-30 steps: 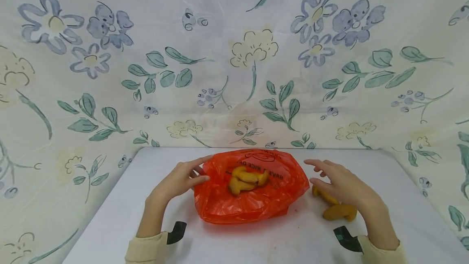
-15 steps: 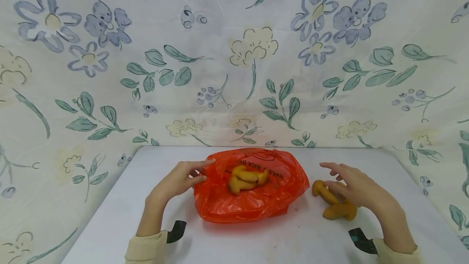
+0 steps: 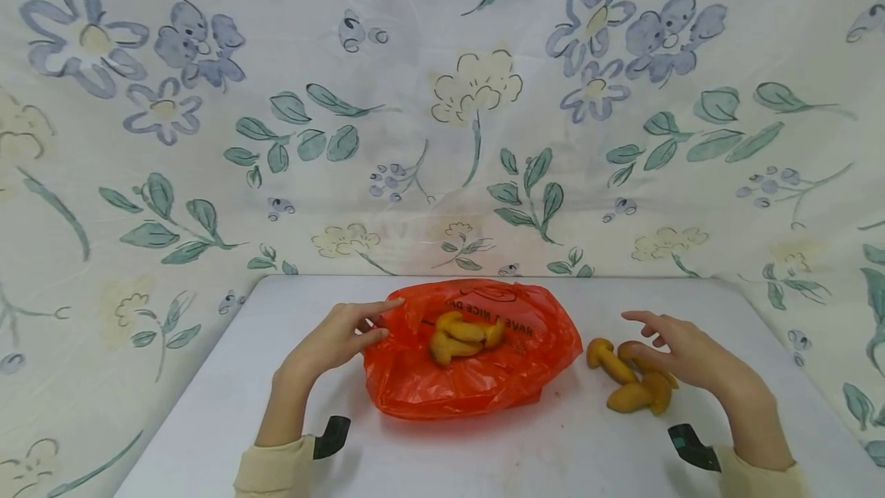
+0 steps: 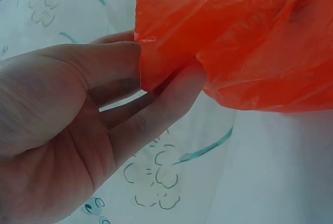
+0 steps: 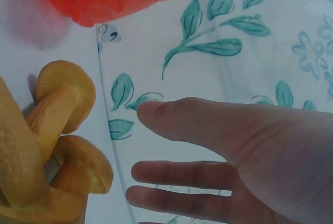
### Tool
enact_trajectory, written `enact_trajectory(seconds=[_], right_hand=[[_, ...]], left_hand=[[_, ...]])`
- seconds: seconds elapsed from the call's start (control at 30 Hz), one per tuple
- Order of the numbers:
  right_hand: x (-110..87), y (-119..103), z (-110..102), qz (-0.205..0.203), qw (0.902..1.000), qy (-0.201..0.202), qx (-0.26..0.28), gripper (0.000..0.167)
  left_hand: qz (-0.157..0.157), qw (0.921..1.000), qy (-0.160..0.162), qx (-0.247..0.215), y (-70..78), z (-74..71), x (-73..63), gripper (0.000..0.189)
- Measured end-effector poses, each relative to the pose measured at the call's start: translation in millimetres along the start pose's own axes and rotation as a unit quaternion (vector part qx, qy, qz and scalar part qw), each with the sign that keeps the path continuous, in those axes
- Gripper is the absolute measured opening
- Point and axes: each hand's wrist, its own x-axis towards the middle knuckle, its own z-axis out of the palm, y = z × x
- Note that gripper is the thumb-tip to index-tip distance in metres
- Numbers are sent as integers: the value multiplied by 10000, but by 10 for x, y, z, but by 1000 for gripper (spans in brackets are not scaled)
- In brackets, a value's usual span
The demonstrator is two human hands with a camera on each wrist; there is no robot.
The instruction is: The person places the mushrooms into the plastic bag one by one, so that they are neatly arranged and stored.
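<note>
An open red plastic bag [image 3: 470, 398] with black print lies in the middle of the white table. Several yellow-brown mushrooms [image 3: 465, 335] show inside its mouth. My left hand [image 3: 332, 342] holds the bag's left edge; the left wrist view shows the plastic [image 4: 260, 52] between thumb and fingers, with some fingertips hidden. To the right of the bag, more mushrooms [image 3: 629, 396] lie in a loose pile. Above the pile's right side hovers my right hand [image 3: 691, 350]. It holds nothing, and its fingers are extended in the right wrist view.
A flower-printed cloth [image 3: 415, 137] hangs behind and beside the white table [image 3: 484, 459]. Black wrist mounts [image 3: 332, 437] stick out from both sleeves. Small reddish specks mark the tabletop in front of the bag.
My right hand has moved right, away from the bag's edge and over the mushroom pile, uncovering more of the mushrooms. My left hand and the bag stay almost as they were.
</note>
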Motion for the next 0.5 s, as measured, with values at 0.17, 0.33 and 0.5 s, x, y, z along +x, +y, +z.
enact_trajectory(seconds=[0.17, 0.33, 0.5], right_hand=[[20, 57, 25, 147, 9998, -94, -124, 59], [42, 97, 27, 328, 9991, -226, -171, 57], [75, 147, 57, 406, 9983, -402, -114, 55]], left_hand=[[-20, 10000, 1, 32, 5, -1, -4, 47], [-16, 10000, 10, 61, -8, 0, 4, 47], [-43, 10000, -7, 78, -15, 4, 16, 47]])
